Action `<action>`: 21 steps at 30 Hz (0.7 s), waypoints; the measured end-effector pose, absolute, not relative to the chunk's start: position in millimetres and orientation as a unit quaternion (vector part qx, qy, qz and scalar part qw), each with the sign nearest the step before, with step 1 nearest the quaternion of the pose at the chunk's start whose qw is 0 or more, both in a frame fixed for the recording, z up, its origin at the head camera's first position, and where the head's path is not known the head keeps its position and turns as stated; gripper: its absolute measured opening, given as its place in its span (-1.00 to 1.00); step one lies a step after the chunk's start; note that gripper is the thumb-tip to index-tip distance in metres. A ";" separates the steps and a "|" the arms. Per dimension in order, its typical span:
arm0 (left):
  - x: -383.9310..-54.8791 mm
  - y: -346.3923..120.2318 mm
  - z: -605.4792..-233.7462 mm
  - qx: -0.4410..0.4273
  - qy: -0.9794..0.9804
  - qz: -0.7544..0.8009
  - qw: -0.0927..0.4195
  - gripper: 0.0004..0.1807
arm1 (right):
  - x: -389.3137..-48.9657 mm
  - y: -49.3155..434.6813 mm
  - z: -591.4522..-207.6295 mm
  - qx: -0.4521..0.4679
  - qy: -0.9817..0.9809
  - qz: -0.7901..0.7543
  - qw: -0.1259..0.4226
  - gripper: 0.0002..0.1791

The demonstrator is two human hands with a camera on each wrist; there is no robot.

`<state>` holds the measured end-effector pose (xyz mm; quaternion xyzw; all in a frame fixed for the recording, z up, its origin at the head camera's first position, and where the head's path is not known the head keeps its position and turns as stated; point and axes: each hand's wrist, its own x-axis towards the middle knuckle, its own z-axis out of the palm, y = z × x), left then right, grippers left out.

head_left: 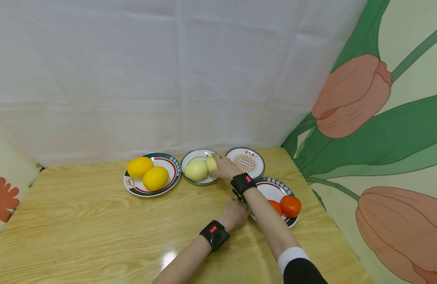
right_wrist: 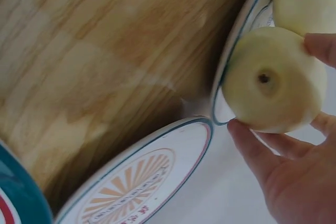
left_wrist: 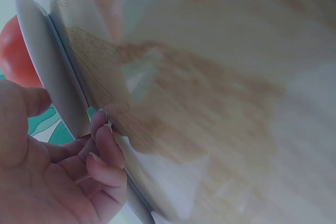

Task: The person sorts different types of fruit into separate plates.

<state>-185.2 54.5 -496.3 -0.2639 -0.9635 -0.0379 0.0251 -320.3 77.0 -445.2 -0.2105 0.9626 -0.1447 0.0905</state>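
Note:
My right hand (head_left: 225,167) holds a pale yellow-green round fruit (right_wrist: 273,80) between thumb and fingers, over the right side of a small white plate (head_left: 199,154). Beside it on that plate sits a second pale fruit (head_left: 196,170), which the held one overlaps in the right wrist view. Lower down, my left hand (head_left: 235,215) is at the left edge of a dark-rimmed plate (head_left: 271,190). In the left wrist view its thumb is at the rim and its curled fingers grip below it. Two red tomatoes (head_left: 291,206) lie on this plate, one partly hidden behind my right forearm.
A dark-rimmed plate (head_left: 173,173) with two lemons (head_left: 155,178) stands at the left. Behind my right wrist is a small plate with a sunburst print (head_left: 251,159). A white cloth (head_left: 151,79) hangs along the table's back edge; a flower-painted wall (head_left: 349,169) borders the right.

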 end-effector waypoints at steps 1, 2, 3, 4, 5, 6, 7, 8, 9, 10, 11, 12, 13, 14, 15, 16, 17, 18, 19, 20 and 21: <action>-185.5 54.3 -496.4 -0.253 -0.965 -0.061 0.019 -0.63 | -320.3 78.4 -445.5 -0.213 0.961 -0.152 0.094 -0.17; -185.8 54.2 -496.4 -0.238 -0.967 -0.091 0.013 -0.62 | -319.9 79.8 -445.3 -0.217 0.958 -0.161 0.096 -0.16; -186.1 54.2 -496.4 -0.226 -0.967 -0.115 0.006 -0.60 | -319.2 81.6 -444.7 -0.220 0.955 -0.171 0.100 -0.16; -186.4 54.3 -496.5 -0.226 -0.967 -0.116 0.001 -0.60 | -318.1 83.7 -443.6 -0.221 0.953 -0.179 0.102 -0.15; -186.6 54.6 -496.6 -0.222 -0.968 -0.120 -0.002 -0.59 | -316.7 86.2 -441.6 -0.223 0.951 -0.185 0.103 -0.14; -187.0 55.0 -496.5 -0.220 -0.968 -0.118 -0.004 -0.58 | -314.8 89.0 -438.7 -0.224 0.950 -0.191 0.103 -0.14; -187.2 55.5 -496.4 -0.217 -0.969 -0.116 -0.010 -0.56 | -313.1 92.1 -435.2 -0.225 0.950 -0.190 0.102 -0.13; -187.5 56.1 -496.3 -0.213 -0.970 -0.114 -0.016 -0.54 | -310.9 95.8 -431.3 -0.224 0.952 -0.184 0.099 -0.13; -187.9 56.7 -496.2 -0.208 -0.971 -0.112 -0.023 -0.52 | -308.9 100.3 -427.4 -0.223 0.954 -0.176 0.094 -0.14; -188.3 57.3 -496.0 -0.203 -0.972 -0.113 -0.032 -0.49 | -306.4 105.4 -423.0 -0.218 0.957 -0.168 0.090 -0.14; -188.7 57.8 -495.7 -0.198 -0.973 -0.113 -0.038 -0.48 | -303.9 111.2 -419.0 -0.215 0.960 -0.155 0.086 -0.15; -189.2 58.3 -495.2 -0.194 -0.973 -0.117 -0.045 -0.48 | -301.0 117.8 -414.9 -0.212 0.963 -0.148 0.082 -0.17; -189.4 58.7 -494.6 -0.190 -0.973 -0.120 -0.050 -0.48 | -297.8 125.5 -411.6 -0.208 0.965 -0.137 0.077 -0.18; -189.6 59.0 -494.2 -0.189 -0.973 -0.124 -0.051 -0.49 | -293.7 133.9 -408.7 -0.203 0.967 -0.133 0.076 -0.20; -189.7 59.3 -493.8 -0.188 -0.972 -0.127 -0.053 -0.50 | -289.2 142.7 -406.4 -0.201 0.968 -0.132 0.074 -0.21; -189.9 59.6 -493.5 -0.189 -0.972 -0.128 -0.050 -0.51 | -283.9 151.8 -404.5 -0.200 0.969 -0.128 0.073 -0.21; -190.0 59.9 -493.8 -0.189 -0.972 -0.130 -0.047 -0.52 | -278.1 160.9 -403.2 -0.201 0.969 -0.125 0.072 -0.21; -190.1 60.1 -494.0 -0.188 -0.972 -0.133 -0.045 -0.53 | -271.4 169.5 -402.0 -0.199 0.969 -0.124 0.074 -0.21; -190.2 60.3 -494.5 -0.189 -0.972 -0.131 -0.042 -0.53 | -264.7 177.6 -401.6 -0.200 0.970 -0.119 0.075 -0.20; -190.4 60.4 -495.2 -0.189 -0.973 -0.131 -0.037 -0.54 | -257.3 184.9 -401.6 -0.200 0.970 -0.116 0.078 -0.19; -190.5 60.7 -495.9 -0.188 -0.973 -0.131 -0.033 -0.54 | -249.8 191.7 -402.1 -0.200 0.970 -0.112 0.081 -0.19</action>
